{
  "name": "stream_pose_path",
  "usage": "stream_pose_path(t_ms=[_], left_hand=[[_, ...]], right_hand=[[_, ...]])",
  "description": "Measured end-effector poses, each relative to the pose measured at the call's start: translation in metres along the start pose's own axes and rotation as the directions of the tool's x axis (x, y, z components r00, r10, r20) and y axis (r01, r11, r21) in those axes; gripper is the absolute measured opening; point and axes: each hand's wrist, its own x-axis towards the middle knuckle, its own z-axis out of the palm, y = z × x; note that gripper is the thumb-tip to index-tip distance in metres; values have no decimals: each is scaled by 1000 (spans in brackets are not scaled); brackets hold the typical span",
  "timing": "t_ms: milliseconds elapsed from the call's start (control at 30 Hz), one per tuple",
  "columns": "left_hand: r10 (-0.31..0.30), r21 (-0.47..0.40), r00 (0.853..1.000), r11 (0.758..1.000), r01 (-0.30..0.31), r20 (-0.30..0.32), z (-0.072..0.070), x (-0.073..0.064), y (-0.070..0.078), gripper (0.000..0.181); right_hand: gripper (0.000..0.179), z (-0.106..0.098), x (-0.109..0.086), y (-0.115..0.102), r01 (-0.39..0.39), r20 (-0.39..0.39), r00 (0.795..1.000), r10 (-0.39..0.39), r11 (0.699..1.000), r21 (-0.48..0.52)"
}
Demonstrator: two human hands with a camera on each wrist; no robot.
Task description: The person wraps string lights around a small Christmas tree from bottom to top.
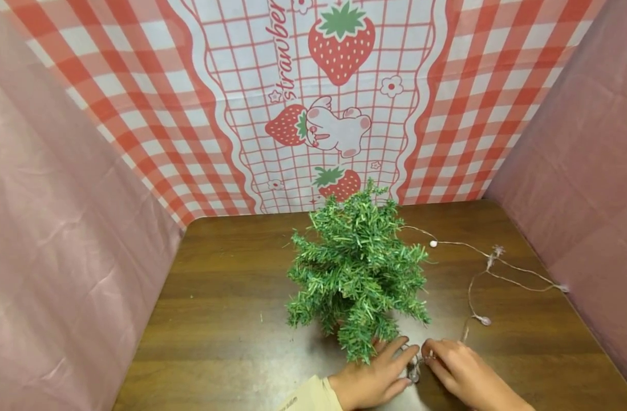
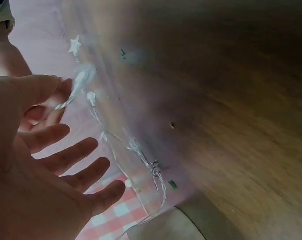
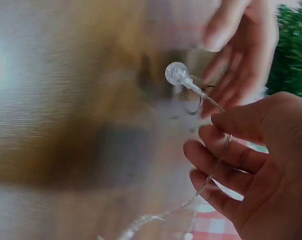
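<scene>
A small artificial pine tree (image 1: 361,268) stands on the table. In front of it my left hand (image 1: 377,374) spreads its fingers beside a pale clump (image 1: 413,371), partly covered. The left wrist view shows the left hand (image 2: 55,165) with fingers apart and nothing gripped. Just to the right, my right hand (image 1: 464,371) pinches the thin wire of a string of lights (image 1: 469,294). The right wrist view shows that wire between thumb and forefinger of the right hand (image 3: 256,160), with a clear round bulb (image 3: 177,74) near the left hand.
The wire runs back over the right side of the brown table (image 1: 226,285), with a white bulb (image 1: 433,244) behind the tree. A red checked strawberry cloth (image 1: 339,114) hangs at the back. Pink cloths (image 1: 72,228) hang at both sides. Small green bits lie on the tabletop.
</scene>
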Motion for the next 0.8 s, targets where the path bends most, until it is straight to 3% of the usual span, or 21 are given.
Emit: stream_pose_path(t_ms=[167, 233, 267, 333, 367, 433, 533, 567, 600, 733, 800], left_hand=[[38, -202, 999, 979, -29, 39, -6, 2, 3, 49], [64, -328, 998, 943, -53, 22, -9, 3, 3, 38], [77, -371, 997, 925, -77, -15, -11, 5, 3, 32], [69, -489, 996, 868, -86, -53, -16, 7, 3, 23], [60, -577, 996, 813, -84, -60, -18, 7, 3, 19], [38, -735, 997, 674, -73, -64, -23, 9, 3, 14], [5, -890, 999, 454, -49, -52, -32, 7, 4, 14], [7, -916, 998, 397, -57, -59, -35, 6, 5, 14], [15, -930, 997, 360, -76, -76, -40, 5, 6, 15], [73, -978, 990, 162, -132, -122, -65, 0, 10, 21], [86, -987, 987, 85, -139, -132, -78, -3, 11, 23]], right_hand=[[19, -24, 6, -9, -81, 92, 994, 61, 971, 226], [22, -33, 9, -11, -60, 83, 996, 39, 960, 273], [23, -37, 11, -12, -47, 75, 997, 26, 956, 288], [24, -45, 14, -12, -39, 67, 998, 19, 952, 304], [23, -49, 16, -12, -41, 65, 998, 23, 954, 297], [21, -56, 20, -12, -66, 77, 996, 45, 953, 294], [19, -68, 25, -11, -91, 86, 994, 69, 955, 282], [19, -72, 26, -11, -93, 86, 994, 71, 956, 278], [19, -76, 28, -11, -94, 87, 994, 73, 955, 280], [19, -90, 33, -12, -109, 81, 993, 91, 961, 255], [19, -95, 36, -12, -112, 79, 992, 96, 965, 236]])
